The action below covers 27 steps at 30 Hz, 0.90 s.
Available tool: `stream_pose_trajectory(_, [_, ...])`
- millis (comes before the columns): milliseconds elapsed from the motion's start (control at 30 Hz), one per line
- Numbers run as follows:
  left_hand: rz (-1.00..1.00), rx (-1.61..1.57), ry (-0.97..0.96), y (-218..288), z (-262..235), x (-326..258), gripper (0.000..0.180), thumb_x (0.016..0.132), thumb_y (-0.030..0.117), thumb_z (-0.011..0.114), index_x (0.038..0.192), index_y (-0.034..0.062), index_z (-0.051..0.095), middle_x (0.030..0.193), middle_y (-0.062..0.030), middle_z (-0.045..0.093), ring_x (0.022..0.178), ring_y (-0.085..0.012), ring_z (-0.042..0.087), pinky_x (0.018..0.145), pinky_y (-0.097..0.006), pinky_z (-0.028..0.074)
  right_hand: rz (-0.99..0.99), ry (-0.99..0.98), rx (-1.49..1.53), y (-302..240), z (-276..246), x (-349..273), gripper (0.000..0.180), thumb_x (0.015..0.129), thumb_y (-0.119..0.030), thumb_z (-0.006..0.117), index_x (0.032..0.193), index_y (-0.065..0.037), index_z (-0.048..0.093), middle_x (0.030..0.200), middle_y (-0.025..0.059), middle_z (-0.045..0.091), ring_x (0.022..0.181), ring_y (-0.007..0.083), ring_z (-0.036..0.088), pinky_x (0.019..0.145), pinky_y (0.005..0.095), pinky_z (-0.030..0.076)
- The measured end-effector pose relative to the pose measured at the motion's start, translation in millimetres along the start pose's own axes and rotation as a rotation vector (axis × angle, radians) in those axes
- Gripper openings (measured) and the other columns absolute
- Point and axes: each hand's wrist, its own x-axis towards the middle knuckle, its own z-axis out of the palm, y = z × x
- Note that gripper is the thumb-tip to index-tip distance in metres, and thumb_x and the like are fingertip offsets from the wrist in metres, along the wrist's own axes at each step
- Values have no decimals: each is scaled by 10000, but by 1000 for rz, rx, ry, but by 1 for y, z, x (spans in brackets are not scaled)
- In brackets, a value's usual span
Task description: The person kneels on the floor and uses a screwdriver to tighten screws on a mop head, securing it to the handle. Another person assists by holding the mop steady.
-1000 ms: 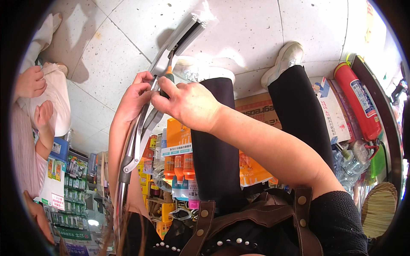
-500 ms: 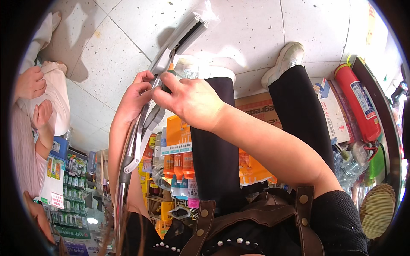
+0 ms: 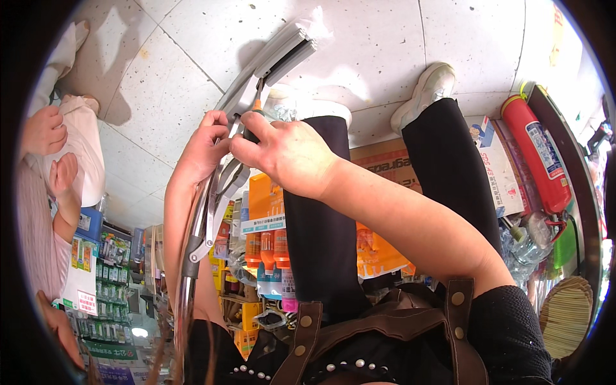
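Observation:
A squeeze mop (image 3: 194, 247) with a shiny metal pole and side levers lies lengthwise in front of me, its grey-white head (image 3: 273, 59) pointing away, with clear plastic film at the tip. My left hand (image 3: 204, 149) is closed round the mop's metal frame just below the head. My right hand (image 3: 292, 157) grips a screwdriver (image 3: 258, 104) with an orange and black handle. Its shaft reaches into the gap at the mop head's bracket; the very tip is hard to make out. Both hands nearly touch each other.
Orange bottles (image 3: 267, 249) and a cardboard box (image 3: 385, 165) stand below my hands. To the right are a red fire extinguisher (image 3: 538, 154) and a straw-coloured brush (image 3: 566, 317). At the left, another person's hands (image 3: 48, 130) are near a rack of small green packages (image 3: 112, 289).
The mop head has shifted slightly down and toward me. Both hands stay at the bracket, with the right hand still on the screwdriver.

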Motion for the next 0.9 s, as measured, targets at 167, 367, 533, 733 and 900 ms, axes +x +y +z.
stream_pose_trajectory(167, [-67, -62, 19, 6, 1, 0, 83, 791, -57, 573, 774, -9, 508, 1054, -11, 429, 838, -96, 449, 731, -228, 397, -1, -14, 9, 1, 0, -1, 242, 749, -102, 622, 967, -124, 517, 1008, 122, 534, 666, 220, 659, 540, 349, 558])
stream_pose_trajectory(367, [46, 141, -15, -6, -7, 2, 67, 792, -4, 589, 778, -30, 528, 1090, -33, 448, 896, -129, 482, 771, -248, 407, -12, 9, 43, 5, 3, -7, 237, 764, -101, 617, 980, -127, 525, 1082, 145, 554, 622, 239, 654, 542, 344, 558])
stream_pose_trajectory(533, [-29, 172, 39, -6, -7, 3, 95, 795, 21, 610, 767, -32, 536, 1100, -50, 450, 928, -147, 482, 802, -256, 410, 24, 17, 55, 4, 3, -5, 198, 774, -113, 613, 956, -113, 534, 1025, 132, 545, 614, 247, 652, 536, 356, 552])
stream_pose_trajectory(733, [102, 404, 100, -7, -6, -4, 149, 821, 94, 657, 920, 34, 565, 1106, -86, 444, 951, -180, 497, 844, -286, 433, 59, 30, 116, 2, 4, -1, 185, 764, -115, 607, 929, -86, 530, 924, 123, 524, 643, 259, 650, 550, 378, 551])
stream_pose_trajectory(900, [-169, 160, 111, -6, -8, -3, 337, 852, 153, 662, 1131, 93, 483, 1104, -102, 426, 906, -190, 536, 734, -315, 504, 61, 41, 113, 0, 4, 1, 161, 781, -126, 605, 921, -81, 539, 935, 134, 529, 612, 271, 644, 536, 384, 546])
